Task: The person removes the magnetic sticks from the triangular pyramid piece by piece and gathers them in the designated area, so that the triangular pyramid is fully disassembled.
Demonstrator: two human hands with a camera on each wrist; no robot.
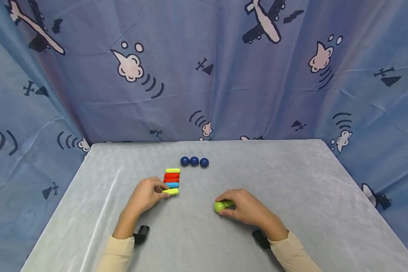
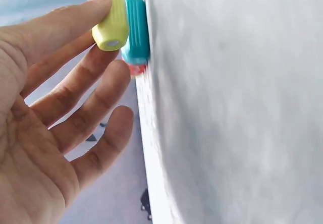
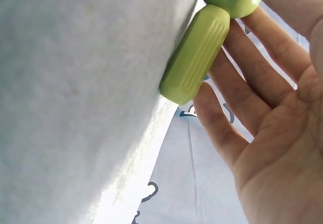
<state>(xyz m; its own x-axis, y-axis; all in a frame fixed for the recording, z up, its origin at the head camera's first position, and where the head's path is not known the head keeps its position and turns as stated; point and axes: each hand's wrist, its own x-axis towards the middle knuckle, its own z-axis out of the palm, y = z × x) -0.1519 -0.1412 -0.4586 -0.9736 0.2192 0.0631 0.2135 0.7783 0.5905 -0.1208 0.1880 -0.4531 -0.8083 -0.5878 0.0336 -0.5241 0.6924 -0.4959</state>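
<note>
My left hand (image 1: 146,196) pinches a yellow ribbed stick (image 2: 111,19) between thumb and fingers, at the near end of a column of sticks. Just beyond it lies a blue stick (image 1: 172,185), then two red sticks (image 1: 171,178) and another yellow stick (image 1: 172,170). To the right, my right hand (image 1: 246,207) grips a shiny green ball (image 1: 219,207) with thumb and fingertips. A green ribbed stick (image 3: 197,55) meets the ball end-on under the palm; whether the two are joined I cannot tell.
Three dark blue balls (image 1: 194,161) stand in a row beyond the sticks. Everything lies on a table with a pale grey cloth (image 1: 275,170). A blue curtain (image 1: 176,75) with printed aeroplanes hangs behind and at both sides.
</note>
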